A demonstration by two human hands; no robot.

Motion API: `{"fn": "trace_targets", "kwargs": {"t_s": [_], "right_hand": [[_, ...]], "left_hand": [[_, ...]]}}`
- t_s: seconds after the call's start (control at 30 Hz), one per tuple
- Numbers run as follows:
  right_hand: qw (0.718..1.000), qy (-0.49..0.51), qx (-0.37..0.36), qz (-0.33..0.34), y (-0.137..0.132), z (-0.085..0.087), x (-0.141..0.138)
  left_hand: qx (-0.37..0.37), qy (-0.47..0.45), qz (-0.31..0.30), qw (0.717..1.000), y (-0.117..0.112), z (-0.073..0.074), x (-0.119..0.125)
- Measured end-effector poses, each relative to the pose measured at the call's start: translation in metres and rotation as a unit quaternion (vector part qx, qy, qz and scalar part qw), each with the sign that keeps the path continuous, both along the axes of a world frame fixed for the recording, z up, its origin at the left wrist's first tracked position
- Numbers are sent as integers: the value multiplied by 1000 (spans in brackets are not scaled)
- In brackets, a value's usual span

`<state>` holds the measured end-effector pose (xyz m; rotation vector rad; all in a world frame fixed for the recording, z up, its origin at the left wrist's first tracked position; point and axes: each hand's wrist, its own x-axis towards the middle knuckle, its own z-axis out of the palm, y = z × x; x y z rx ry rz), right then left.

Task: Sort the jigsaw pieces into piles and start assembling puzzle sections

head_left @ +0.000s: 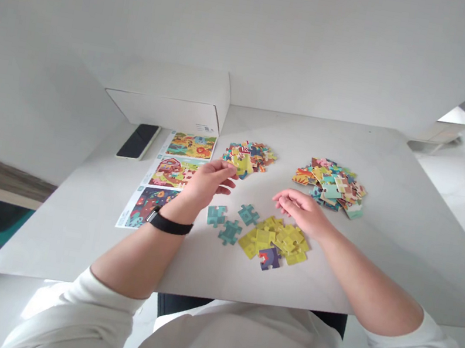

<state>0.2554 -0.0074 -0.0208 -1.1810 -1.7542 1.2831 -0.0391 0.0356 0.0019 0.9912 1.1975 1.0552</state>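
My left hand [208, 182], with a black band on the wrist, reaches toward the left pile of mixed puzzle pieces [250, 156]; its fingers pinch a yellow-green piece [242, 165] at the pile's near edge. My right hand [300, 209] rests on the table with fingers loosely curled and apart, holding nothing, just behind a cluster of yellow pieces [277, 241]. Three teal pieces [231, 221] lie to the left of the yellow ones. A dark purple piece [269, 258] sits at the cluster's front.
A second mixed pile [331, 186] lies at the right. A reference sheet with three pictures [167, 178] lies left of my left hand, a black phone [138, 141] beside it. A white box [169, 98] stands at the back of the pale table [391, 183].
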Motion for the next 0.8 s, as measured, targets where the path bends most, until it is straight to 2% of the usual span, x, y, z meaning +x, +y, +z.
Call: {"fn": "trace_targets", "kwargs": {"t_s": [0.13, 0.27, 0.4, 0.5, 0.57, 0.67, 0.73, 0.8], "right_hand": [[1000, -15, 10, -2, 1, 1, 0], [1000, -27, 15, -4, 1, 1, 0], [999, -37, 15, -6, 1, 0, 0], [999, -41, 12, -5, 1, 0, 0], [999, -44, 14, -6, 1, 0, 0], [998, -49, 25, -11, 2, 0, 0], [998, -48, 28, -16, 2, -1, 1], [998, -48, 28, -17, 3, -2, 1]], "left_hand": [[-22, 28, 71, 997, 28, -6, -24], [-41, 73, 110, 990, 42, -20, -31], [-40, 104, 114, 987, 44, -27, -27], [-18, 160, 80, 984, 42, -27, -28], [7, 244, 44, 969, 39, -25, -32], [57, 368, 23, 928, 32, -20, -38], [120, 420, 19, 900, 25, -16, -37], [194, 449, -39, 871, 16, -14, -32]]}}
